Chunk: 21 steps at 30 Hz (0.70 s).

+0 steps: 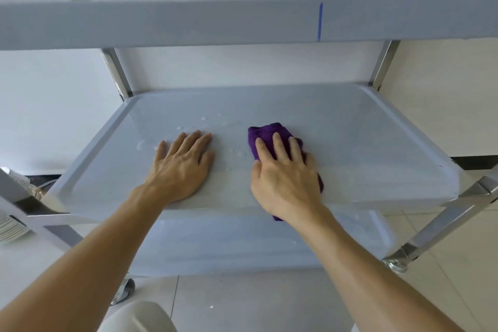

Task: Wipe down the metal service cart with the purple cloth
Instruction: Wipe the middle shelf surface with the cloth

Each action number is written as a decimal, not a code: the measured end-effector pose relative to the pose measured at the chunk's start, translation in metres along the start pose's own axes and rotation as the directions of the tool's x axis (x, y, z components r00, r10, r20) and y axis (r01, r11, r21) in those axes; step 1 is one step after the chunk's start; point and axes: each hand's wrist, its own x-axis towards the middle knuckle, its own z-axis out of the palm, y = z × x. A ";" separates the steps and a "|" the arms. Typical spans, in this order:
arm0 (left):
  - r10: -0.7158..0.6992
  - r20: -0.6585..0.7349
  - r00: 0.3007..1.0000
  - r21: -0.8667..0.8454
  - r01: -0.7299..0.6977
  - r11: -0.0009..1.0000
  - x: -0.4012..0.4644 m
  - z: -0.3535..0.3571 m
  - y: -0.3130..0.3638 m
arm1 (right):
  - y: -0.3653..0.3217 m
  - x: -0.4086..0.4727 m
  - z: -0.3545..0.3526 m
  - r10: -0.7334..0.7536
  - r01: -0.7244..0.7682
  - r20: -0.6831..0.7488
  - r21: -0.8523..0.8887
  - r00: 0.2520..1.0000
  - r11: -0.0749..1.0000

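Moisture is beading on the middle shelf (350, 143) at eleven o'clock from the purple cloth (269, 132), just past the left hand (183, 162), which is lying flat and released. The right hand (283, 172) is pressing the bunched cloth with straight fingers. Wiping only rightward is risking missed droplets; the bracing palm may be smearing them.

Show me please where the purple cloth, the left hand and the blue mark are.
purple cloth (265, 131): head view, bare far edge beyond the fingers.
left hand (180, 167): head view, back of the hand.
blue mark (320, 21): head view, middle of the stripe.
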 end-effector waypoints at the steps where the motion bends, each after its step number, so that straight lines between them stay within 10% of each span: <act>1: -0.002 0.000 1.000 -0.003 0.002 1.000 0.000 -0.001 0.001 | -0.019 -0.002 0.003 -0.039 0.039 -0.004 0.018 0.999 0.999; 8: 0.018 -0.020 1.000 -0.030 -0.019 0.999 -0.009 -0.007 -0.007 | -0.003 -0.001 0.002 -0.243 0.234 0.069 0.116 0.968 0.965; 16: 0.014 -0.054 0.998 -0.021 -0.016 1.000 0.000 0.001 0.002 | 0.102 0.043 -0.017 0.148 -0.144 0.089 -0.049 0.985 0.988; 21: 0.010 -0.075 0.997 -0.027 -0.012 1.000 -0.001 0.002 0.001 | 0.022 0.048 0.006 0.052 -0.053 -0.019 -0.078 0.998 0.996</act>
